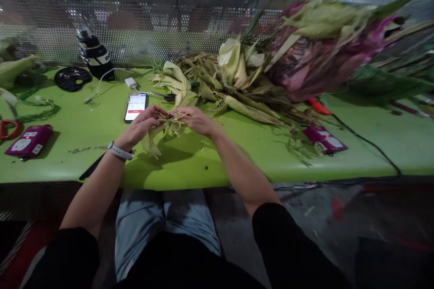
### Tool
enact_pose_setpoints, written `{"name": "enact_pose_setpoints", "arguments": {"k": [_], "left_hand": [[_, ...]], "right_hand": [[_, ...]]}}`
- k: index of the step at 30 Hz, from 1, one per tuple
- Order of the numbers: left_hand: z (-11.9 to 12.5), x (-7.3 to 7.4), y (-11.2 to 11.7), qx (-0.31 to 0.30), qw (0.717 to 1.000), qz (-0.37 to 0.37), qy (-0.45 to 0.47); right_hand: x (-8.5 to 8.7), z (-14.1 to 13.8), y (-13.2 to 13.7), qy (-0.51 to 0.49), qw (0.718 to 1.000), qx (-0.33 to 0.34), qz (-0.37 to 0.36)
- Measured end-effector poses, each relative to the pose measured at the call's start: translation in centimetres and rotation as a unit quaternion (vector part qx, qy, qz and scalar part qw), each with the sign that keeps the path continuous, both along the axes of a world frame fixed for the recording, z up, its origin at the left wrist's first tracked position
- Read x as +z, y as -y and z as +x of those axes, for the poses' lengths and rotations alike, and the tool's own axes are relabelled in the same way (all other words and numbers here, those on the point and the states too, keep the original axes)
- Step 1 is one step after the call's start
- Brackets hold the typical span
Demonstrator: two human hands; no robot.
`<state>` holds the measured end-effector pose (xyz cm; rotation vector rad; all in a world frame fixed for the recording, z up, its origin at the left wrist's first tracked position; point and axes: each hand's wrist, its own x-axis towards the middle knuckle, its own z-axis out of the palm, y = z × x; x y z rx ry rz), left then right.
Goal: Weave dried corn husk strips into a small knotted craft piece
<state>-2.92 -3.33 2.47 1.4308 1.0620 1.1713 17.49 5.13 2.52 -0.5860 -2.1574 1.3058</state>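
Observation:
Both my hands meet over the green table, fingers closed on a small bundle of pale corn husk strips [174, 127]. My left hand [145, 124], with a white watch band on its wrist, pinches the bundle from the left. From the right, my right hand [196, 119] grips thin strands at its top. A loose husk strip [151, 144] hangs below my left fingers towards the tabletop. Just beyond the hands lies a heap of dried corn husks [206, 76]. Behind my left hand is a lit phone [135, 106]. The fingertips partly hide the bundle.
A dark bottle [96, 56] and a black disc [73, 78] stand near the perforated metal screen. Purple boxes [30, 141] and red-handled scissors [10, 129] lie on the table [190, 171]. A pink bag [315, 61] bulges at right, near a black cable [369, 142].

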Motion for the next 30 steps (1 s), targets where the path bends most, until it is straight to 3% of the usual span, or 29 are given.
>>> {"name": "enact_pose_setpoints", "arguments": {"k": [4, 11, 15, 20, 25, 27, 30], "left_hand": [[0.3, 0.4, 0.4, 0.021, 0.998, 0.059, -0.031], [0.6, 0.9, 1.0, 0.058, 0.992, 0.101, -0.054], [0.4, 0.9, 0.9, 0.091, 0.980, 0.130, -0.118], [0.6, 0.5, 0.9, 0.176, 0.941, 0.160, -0.242], [1.3, -0.2, 1.0, 0.259, 0.917, 0.189, -0.238], [1.6, -0.4, 1.1, 0.250, 0.926, 0.187, -0.213], [1.9, -0.4, 1.1, 0.190, 0.962, 0.154, -0.118]], "right_hand": [[-0.1, -0.2, 0.2, -0.004, 0.999, 0.043, -0.028], [0.4, 0.4, 0.0, -0.063, 0.993, 0.025, 0.100], [0.7, 0.5, 0.1, -0.056, 0.989, -0.019, 0.134], [0.7, 0.1, 0.5, -0.053, 0.996, -0.048, 0.048], [0.8, -0.2, 1.2, -0.057, 0.993, -0.052, -0.085], [0.8, -0.2, 1.6, -0.065, 0.992, -0.065, -0.082], [0.8, -0.2, 2.0, -0.068, 0.993, -0.092, -0.007]]}}
